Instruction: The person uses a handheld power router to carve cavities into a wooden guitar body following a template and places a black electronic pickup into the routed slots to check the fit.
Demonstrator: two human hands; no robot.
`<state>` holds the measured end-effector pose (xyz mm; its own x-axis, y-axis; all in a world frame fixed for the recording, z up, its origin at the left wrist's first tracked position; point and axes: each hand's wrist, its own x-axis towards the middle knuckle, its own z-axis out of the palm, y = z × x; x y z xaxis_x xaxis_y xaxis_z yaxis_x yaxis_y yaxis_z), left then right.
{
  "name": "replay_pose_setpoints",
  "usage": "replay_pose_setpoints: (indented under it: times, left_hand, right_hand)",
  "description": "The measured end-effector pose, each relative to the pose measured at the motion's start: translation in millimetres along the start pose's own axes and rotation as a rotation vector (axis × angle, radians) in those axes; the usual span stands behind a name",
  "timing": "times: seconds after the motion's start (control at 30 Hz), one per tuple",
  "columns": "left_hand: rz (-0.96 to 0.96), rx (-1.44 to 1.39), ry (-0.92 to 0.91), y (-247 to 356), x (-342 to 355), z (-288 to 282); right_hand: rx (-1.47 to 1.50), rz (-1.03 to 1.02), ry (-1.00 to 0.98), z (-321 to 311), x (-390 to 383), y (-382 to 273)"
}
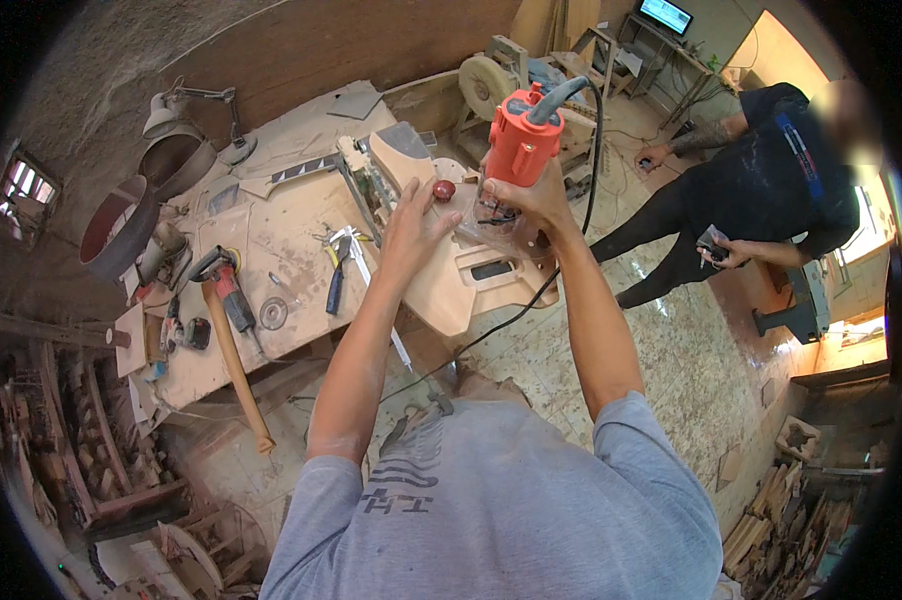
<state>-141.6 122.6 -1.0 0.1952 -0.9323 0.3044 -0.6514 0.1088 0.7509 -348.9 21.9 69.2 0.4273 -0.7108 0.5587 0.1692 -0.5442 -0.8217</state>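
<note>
A red router [523,145] with a clear base stands upright on pale, guitar-shaped wooden pieces at the table's right edge. My right hand [531,197] is wrapped around the lower part of its motor housing; some of those fingers are hidden behind it. Beside the router's dark red round knob [444,190], my left hand [418,222] rests with its fingers stretched out and thumb apart. Under both forearms extends the pale wooden body [436,295], next to a piece with a dark rectangular cavity [491,270]. The cutting bit cannot be made out.
Left of my arms, the dusty table [306,255] bears pliers [338,278], a caliper [363,262], an angle grinder [233,300] and a wooden handle [236,370]. A black cable [511,318] hangs past the table's right edge. Another person [741,170] stands at right, holding a small object.
</note>
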Motion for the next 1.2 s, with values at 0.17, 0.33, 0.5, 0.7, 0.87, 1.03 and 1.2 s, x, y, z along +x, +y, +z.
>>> replay_pose_setpoints:
  times: [0.17,0.33,0.5,0.7,0.87,1.03,1.2]
  left_hand:
    - [-0.013,-0.003,-0.017,2.6,-0.5,-1.5]
    - [-0.006,0.005,-0.026,4.3,-0.2,-1.8]
    - [0.004,0.059,-0.015,1.7,-1.3,-3.2]
    - [-0.018,0.067,-0.034,3.0,-1.4,-3.8]
    - [-0.025,0.016,-0.023,1.8,-2.6,-1.3]
    - [0.026,-0.091,0.046,-6.5,-5.5,5.7]
    - [0.012,-0.115,0.026,-0.6,-3.0,1.5]
  right_hand:
    - [-0.004,0.02,0.009,0.3,-0.4,-5.2]
    - [0.012,0.002,0.023,0.1,-0.7,-6.2]
    - [0.004,0.131,0.006,-1.5,-2.3,-5.4]
    - [-0.031,0.083,0.014,2.7,-1.6,-12.9]
    - [0.017,0.122,0.032,6.6,-2.9,-19.5]
    - [-0.069,0.207,0.06,6.0,-8.9,-20.9]
    - [-0.126,0.191,0.08,6.6,-14.6,-15.0]
